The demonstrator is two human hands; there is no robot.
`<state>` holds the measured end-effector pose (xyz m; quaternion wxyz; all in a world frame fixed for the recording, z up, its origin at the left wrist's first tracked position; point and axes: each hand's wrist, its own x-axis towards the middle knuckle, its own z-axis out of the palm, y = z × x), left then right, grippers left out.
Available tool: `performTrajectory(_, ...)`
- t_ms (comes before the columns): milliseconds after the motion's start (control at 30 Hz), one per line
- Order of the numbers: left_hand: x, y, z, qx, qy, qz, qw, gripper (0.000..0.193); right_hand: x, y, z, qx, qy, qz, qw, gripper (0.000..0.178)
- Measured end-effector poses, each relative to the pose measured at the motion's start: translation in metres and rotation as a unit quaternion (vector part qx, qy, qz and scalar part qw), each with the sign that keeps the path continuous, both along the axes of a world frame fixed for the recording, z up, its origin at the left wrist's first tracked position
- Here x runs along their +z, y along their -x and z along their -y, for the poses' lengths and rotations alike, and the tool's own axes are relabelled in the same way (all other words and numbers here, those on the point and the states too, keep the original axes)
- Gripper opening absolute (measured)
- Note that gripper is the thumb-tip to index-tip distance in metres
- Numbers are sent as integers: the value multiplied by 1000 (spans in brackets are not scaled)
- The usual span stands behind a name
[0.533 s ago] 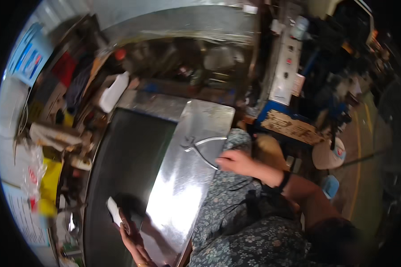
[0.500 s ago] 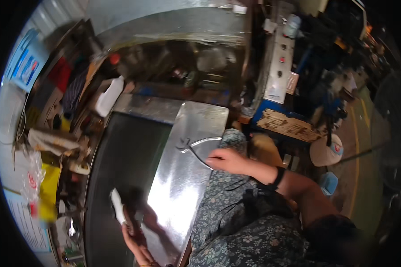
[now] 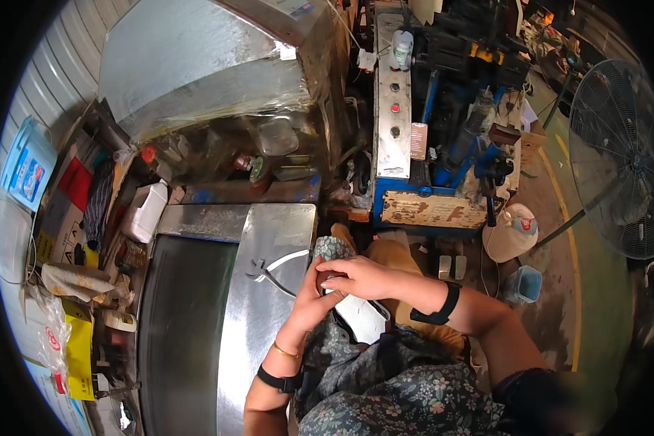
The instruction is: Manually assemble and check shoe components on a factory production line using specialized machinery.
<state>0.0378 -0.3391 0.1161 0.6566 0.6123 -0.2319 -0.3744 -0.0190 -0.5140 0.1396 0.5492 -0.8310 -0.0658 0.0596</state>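
Observation:
Over my lap, both hands are together at one end of a white-and-dark, shoe-like piece (image 3: pixel 363 318), its white face turned up. My left hand (image 3: pixel 309 299) is closed around that end from the left side. My right hand (image 3: pixel 362 277) lies over the top, its fingers bent onto the same end and meeting my left fingers. A dark brown bit shows between them, and the rest of that end is hidden. Just left of my hands, a pair of pincers (image 3: pixel 272 272) with silver handles lies on the shiny metal plate (image 3: pixel 251 338).
A dark belt-like surface (image 3: pixel 189 327) runs left of the plate. White jug (image 3: pixel 147 212), yellow bag (image 3: pixel 80 349) and clutter line the left. A blue machine with a button panel (image 3: pixel 394 109) stands ahead right. Beyond are a white drum (image 3: pixel 511 232), a blue bin (image 3: pixel 523 283) and a large fan (image 3: pixel 618 160).
My left hand has come up from the dark surface to my lap with the white-and-brown piece. My right hand has let go of the pincers' handle and joined it.

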Motion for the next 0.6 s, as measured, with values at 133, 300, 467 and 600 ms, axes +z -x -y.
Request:
performTrajectory(133,-12,9,14,47,15,31,998,84,-14,-3,17,34,-43,11,998,42)
performTrajectory(300,-37,11,8,94,-60,174,978,70,-33,-2,-1,-29,18,84,996,31)
performTrajectory(467,-55,-3,6,118,-31,111,986,68,-35,-14,-5,-39,-65,9,997,35)
performTrajectory(600,-16,-15,0,16,69,-34,997,83,-44,3,2,-113,-63,56,990,58)
